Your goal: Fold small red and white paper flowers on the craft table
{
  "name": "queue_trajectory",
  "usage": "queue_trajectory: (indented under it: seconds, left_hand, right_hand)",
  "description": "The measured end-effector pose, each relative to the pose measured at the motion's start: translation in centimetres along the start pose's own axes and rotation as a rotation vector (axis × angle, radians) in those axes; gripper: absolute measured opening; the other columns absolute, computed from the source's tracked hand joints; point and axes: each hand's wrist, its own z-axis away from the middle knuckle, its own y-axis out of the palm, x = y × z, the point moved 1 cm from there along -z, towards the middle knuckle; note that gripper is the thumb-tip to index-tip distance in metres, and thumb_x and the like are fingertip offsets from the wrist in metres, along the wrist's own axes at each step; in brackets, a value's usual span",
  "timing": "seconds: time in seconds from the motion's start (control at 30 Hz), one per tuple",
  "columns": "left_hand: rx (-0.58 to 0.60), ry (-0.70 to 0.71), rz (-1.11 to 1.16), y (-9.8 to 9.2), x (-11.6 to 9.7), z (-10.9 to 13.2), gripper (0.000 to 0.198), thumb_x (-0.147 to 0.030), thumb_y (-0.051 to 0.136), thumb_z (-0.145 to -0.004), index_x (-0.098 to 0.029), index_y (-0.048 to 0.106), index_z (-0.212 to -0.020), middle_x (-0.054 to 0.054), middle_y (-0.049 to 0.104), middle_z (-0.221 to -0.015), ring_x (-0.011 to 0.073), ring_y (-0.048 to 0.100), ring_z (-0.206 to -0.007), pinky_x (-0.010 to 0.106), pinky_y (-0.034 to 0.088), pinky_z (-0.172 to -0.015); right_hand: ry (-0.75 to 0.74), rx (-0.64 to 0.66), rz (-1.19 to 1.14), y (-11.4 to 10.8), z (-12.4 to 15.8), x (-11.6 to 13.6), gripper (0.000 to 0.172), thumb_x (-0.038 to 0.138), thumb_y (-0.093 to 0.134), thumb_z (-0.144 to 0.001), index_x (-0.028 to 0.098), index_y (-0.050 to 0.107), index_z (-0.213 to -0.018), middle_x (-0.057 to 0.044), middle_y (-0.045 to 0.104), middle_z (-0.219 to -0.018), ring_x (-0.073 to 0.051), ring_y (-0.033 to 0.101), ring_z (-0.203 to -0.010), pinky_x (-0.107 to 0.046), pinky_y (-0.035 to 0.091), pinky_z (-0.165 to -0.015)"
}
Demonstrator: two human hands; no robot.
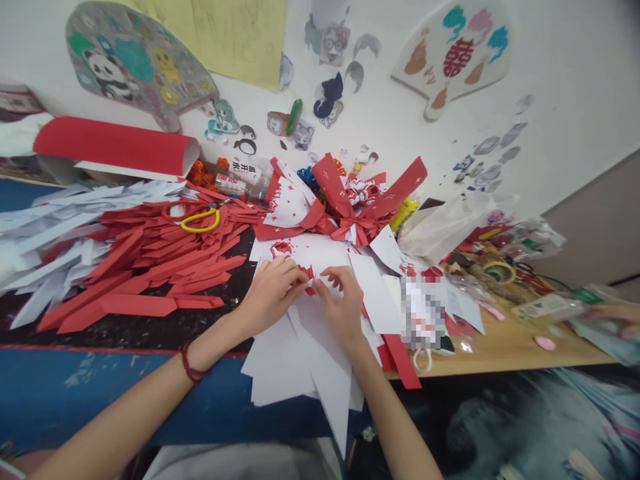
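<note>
Over the white paper sheets [320, 337], my left hand [273, 283] pinches a small folded red-and-white paper piece [310, 283]. Thumb and index finger of my right hand [343, 297] close on the same piece from the other side, its remaining fingers curled. The exact folds are partly covered by my fingertips. Just beyond the hands stand red-and-white folded paper pieces [357, 227] with pointed flaps. Left of them are heaps of red paper strips [135, 303] and white paper strips [55, 233].
Yellow-handled scissors [200, 220] lie on the red heap. A rolled red sheet [115, 147] and bottles [235, 183] stand along the wall. Tape [500, 272] and clutter cover the right side of the wooden table [490, 357]. Another person's hand [617, 313] is at far right.
</note>
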Motion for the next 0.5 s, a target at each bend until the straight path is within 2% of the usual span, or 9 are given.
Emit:
queue_trajectory:
  seconds: [0.07, 0.17, 0.33, 0.5]
  left_hand:
    - [-0.060, -0.033, 0.029, -0.09, 0.10, -0.01, 0.015, -0.028, 0.053, -0.096, -0.020, 0.063, -0.089, 0.001, 0.060, -0.082, 0.0172, 0.048, -0.082, 0.033, 0.031, -0.074]
    - [-0.074, -0.058, 0.059, -0.17, 0.21, -0.04, 0.015, -0.028, 0.055, -0.095, -0.020, 0.065, -0.087, 0.001, 0.061, -0.080, 0.0170, 0.049, -0.081, 0.032, 0.032, -0.074]
    - [-0.067, -0.086, 0.046, -0.46, 0.15, -0.21, 0.017, -0.029, 0.055, -0.094, -0.021, 0.067, -0.085, 0.001, 0.063, -0.080, 0.0171, 0.049, -0.081, 0.033, 0.033, -0.074]
    - [-0.103, -0.117, -0.028, -0.88, -0.16, -0.15, 0.019, -0.036, 0.062, -0.090, -0.021, 0.065, -0.079, 0.000, 0.063, -0.080, 0.0181, 0.050, -0.083, 0.034, 0.030, -0.074]
  right_hand:
    - [-0.057, 0.021, 0.037, -0.01, 0.19, 0.14, 0.016, 0.034, 0.068, -0.084, 0.021, 0.059, -0.082, 0.000, 0.058, -0.075, -0.015, 0.052, -0.070, -0.029, 0.041, -0.067]
    - [-0.187, 0.090, 0.140, 0.36, 0.56, -0.01, 0.023, 0.040, 0.071, -0.082, 0.021, 0.060, -0.076, 0.000, 0.061, -0.070, -0.015, 0.053, -0.066, -0.029, 0.040, -0.064]
    - [-0.326, 0.086, 0.329, 0.83, 0.84, -0.39, 0.012, 0.031, 0.060, -0.091, 0.021, 0.065, -0.085, -0.002, 0.064, -0.076, -0.016, 0.056, -0.072, -0.030, 0.040, -0.065]
    - [-0.431, 0.006, 0.480, 0.93, 0.74, -0.06, 0.008, 0.025, 0.060, -0.090, 0.023, 0.066, -0.085, -0.004, 0.062, -0.082, -0.016, 0.051, -0.072, -0.030, 0.036, -0.063]
